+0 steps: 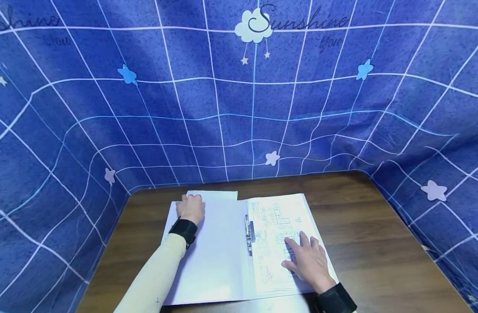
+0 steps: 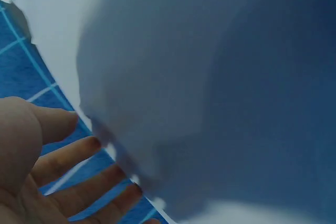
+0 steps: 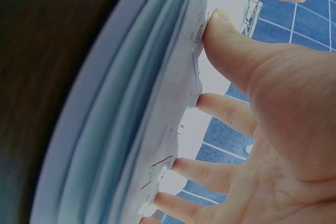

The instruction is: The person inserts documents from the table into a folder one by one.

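An open white folder (image 1: 215, 252) lies on the table, with a metal clip (image 1: 249, 234) along its spine. Printed sheets with line drawings (image 1: 268, 217) fill its right side. My left hand (image 1: 190, 208) is at the upper left of the bare cover; in the left wrist view its fingertips (image 2: 94, 142) touch the white surface, thumb apart from the fingers. Spread over the printed sheets, my right hand (image 1: 309, 261) rests its fingertips on the top page. The right wrist view shows the stacked page edges (image 3: 121, 108) beside the right thumb (image 3: 226, 40).
A white sheet (image 1: 213, 195) sticks out past the folder's top edge, behind the left hand. The brown wooden table (image 1: 372, 243) carries the folder. Blue curtain cloth (image 1: 231, 100) with a white grid and stars surrounds the table's back and sides.
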Demonstrator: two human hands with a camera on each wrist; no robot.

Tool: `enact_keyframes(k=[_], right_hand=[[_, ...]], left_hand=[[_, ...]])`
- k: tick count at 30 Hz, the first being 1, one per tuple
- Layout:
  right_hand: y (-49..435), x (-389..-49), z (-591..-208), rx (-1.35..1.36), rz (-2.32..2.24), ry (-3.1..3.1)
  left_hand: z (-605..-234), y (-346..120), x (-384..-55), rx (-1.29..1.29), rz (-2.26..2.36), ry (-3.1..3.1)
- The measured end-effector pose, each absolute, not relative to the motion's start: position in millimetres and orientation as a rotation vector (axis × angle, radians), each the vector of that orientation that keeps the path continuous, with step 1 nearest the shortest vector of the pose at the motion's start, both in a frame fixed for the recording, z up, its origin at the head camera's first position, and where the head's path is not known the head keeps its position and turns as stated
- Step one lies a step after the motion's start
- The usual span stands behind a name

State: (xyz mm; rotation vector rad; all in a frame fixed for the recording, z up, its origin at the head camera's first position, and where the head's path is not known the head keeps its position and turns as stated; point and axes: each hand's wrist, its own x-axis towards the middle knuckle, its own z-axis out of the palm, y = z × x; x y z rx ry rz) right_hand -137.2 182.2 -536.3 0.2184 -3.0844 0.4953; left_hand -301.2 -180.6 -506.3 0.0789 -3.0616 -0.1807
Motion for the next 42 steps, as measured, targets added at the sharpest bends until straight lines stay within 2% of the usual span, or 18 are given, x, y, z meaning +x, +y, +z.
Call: enact_keyframes(k=[11, 23, 42], right_hand=[[175, -138, -537, 0.203, 0.456, -3.082], [172, -138, -541, 0.161, 0.451, -3.089], [173, -137, -540, 0.108, 0.472, -3.103]], left_hand=[[-533, -200, -316, 0.301, -0.413, -2.922], [-540, -206, -323, 0.58, -0.669, -2.932], [-544, -194, -333, 0.596, -0.737, -2.869]])
